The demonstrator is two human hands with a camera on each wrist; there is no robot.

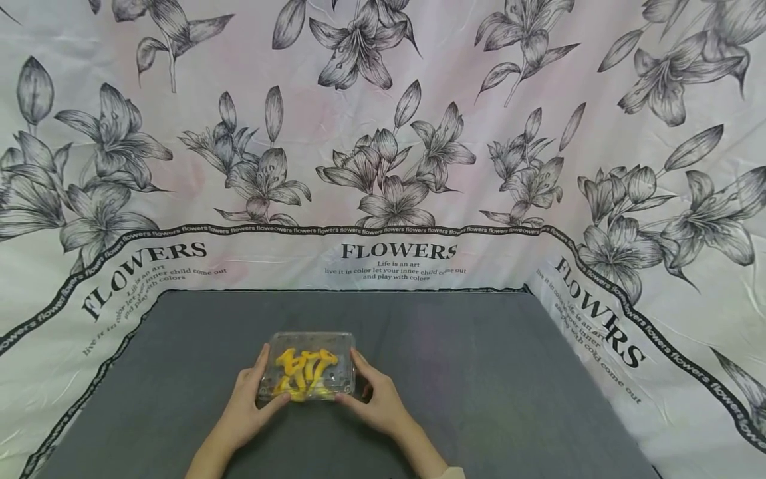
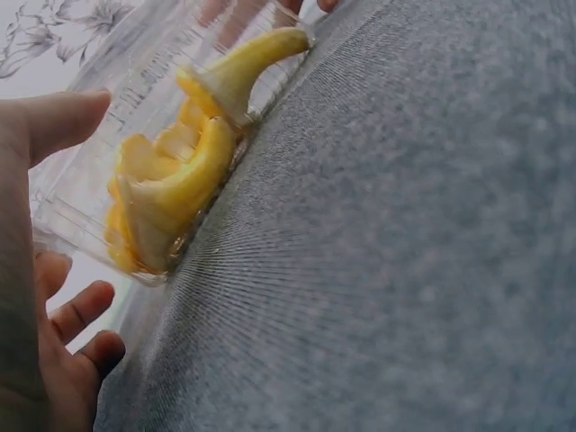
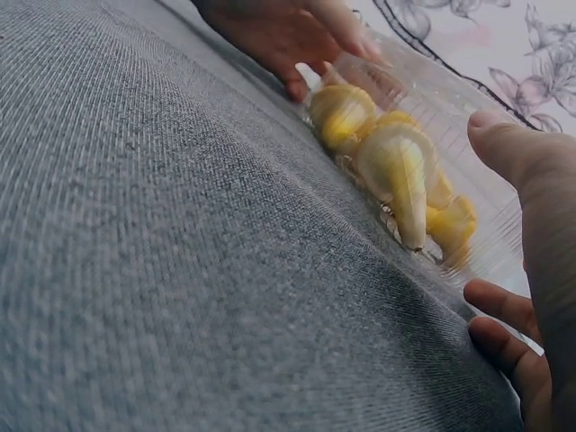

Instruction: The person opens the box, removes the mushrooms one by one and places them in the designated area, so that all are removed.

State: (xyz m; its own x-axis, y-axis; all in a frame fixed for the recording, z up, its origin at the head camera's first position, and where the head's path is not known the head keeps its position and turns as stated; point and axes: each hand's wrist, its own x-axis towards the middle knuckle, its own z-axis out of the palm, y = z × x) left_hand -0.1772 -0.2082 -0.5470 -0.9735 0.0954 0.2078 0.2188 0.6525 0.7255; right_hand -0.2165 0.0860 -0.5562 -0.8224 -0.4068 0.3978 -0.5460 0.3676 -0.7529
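A clear plastic box (image 1: 344, 349) rests on the grey cloth-covered table, left of its middle. Several yellow mushrooms (image 1: 308, 364) with pale stems lie inside it, also visible through the wall in both wrist views. My left hand (image 1: 244, 399) holds the box's left side, thumb by the near left corner and fingers along the side. On the opposite side my right hand (image 1: 381, 402) holds it the same way, with its thumb (image 3: 504, 144) over the lid. The farther fingertips are partly hidden behind the box.
The grey tabletop (image 1: 479, 379) spreads out around the box, mostly to the right. White cloth walls (image 1: 395, 259) printed with flowers and lettering rise along the table's back, left and right edges.
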